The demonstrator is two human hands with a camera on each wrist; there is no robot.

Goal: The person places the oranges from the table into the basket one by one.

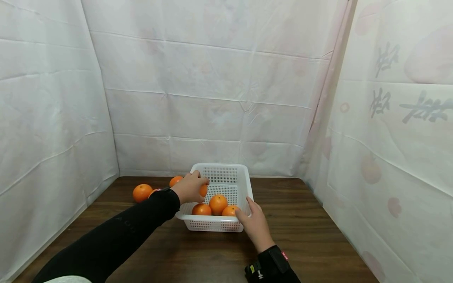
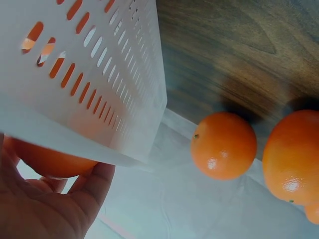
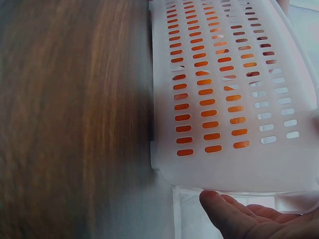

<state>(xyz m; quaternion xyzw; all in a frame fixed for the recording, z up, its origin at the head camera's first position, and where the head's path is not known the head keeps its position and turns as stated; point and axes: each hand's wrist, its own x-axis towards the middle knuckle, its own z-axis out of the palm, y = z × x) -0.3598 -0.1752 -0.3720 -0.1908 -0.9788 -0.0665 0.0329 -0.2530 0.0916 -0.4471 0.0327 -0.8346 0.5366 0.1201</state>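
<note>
Basket [image 1: 214,225] on bench [image 1: 293,220], three oranges [image 1: 218,203] in its near end, loose oranges [image 1: 142,193] to its left; sheet [image 1: 205,118] behind, sheeting [image 1: 385,165] left and right.

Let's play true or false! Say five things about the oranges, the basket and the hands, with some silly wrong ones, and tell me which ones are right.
1. The left hand holds an orange. True.
2. The right hand touches the basket. True.
3. The basket is black. False: it is white.
4. Every orange is in the basket or in a hand. False: some oranges lie on the table, left of the basket.
5. The basket is full to the top. False: its far end shows bare bottom, and oranges lie at the near end.
</note>
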